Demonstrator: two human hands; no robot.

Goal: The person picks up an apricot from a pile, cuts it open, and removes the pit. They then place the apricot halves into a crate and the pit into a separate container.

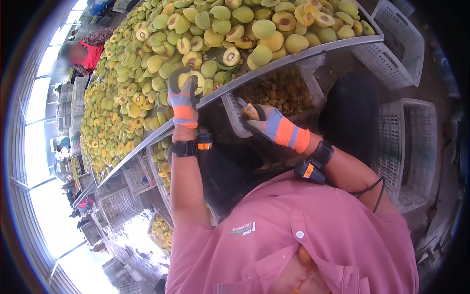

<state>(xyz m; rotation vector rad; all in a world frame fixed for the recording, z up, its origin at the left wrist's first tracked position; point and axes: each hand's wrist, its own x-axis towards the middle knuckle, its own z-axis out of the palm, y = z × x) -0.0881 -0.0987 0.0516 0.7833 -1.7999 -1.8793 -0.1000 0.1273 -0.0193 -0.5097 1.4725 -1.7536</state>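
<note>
My left hand (183, 100), in a grey and orange striped glove, is at the near rim of the fruit table. Its fingers are closed around a yellow-green peach piece (198, 82). My right hand (280, 128), in a matching glove, is closed on a short pitting tool (251, 112) with an orange-brown handle and a metal tip. The tip points up and left, over the edge of a crate. Many halved peaches (264, 29) are heaped on the table beyond my left hand, some showing their pits.
The table's metal rim (303, 55) runs diagonally before me. Below it stands a grey crate (234, 117) holding brown pits and scraps. White crates (416, 152) stand at my right, with another (411, 44) farther up. A person in red (92, 51) is at the far left.
</note>
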